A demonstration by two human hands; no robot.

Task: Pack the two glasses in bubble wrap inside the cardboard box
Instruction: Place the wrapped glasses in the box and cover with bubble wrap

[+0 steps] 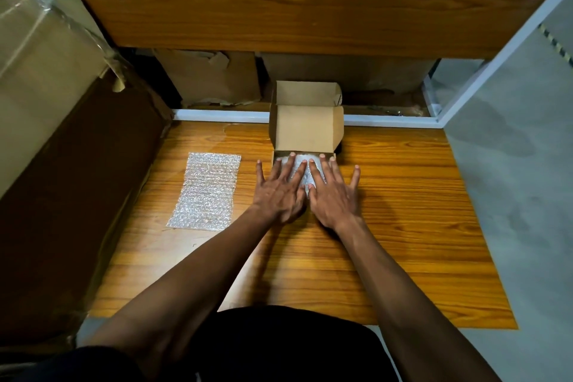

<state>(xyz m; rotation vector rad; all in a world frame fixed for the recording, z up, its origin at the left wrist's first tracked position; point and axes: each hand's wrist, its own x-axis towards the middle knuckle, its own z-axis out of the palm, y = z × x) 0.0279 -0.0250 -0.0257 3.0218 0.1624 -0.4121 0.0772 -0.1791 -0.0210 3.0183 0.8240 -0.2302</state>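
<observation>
A small cardboard box (307,130) stands open on the wooden table, its lid flap raised at the far side. Bubble wrap (303,175) fills the box's opening. My left hand (280,191) and my right hand (333,192) lie side by side on that wrap, fingers straight and spread, pressing down. No glass shows; whatever is under the wrap is hidden by it and my hands. A second flat sheet of bubble wrap (206,191) lies on the table to the left of the box.
The wooden table (403,226) has a white rail at its far edge. A large cardboard carton (46,96) leans along the left side. More cardboard pieces (214,77) sit under the shelf behind the table. Grey floor lies to the right.
</observation>
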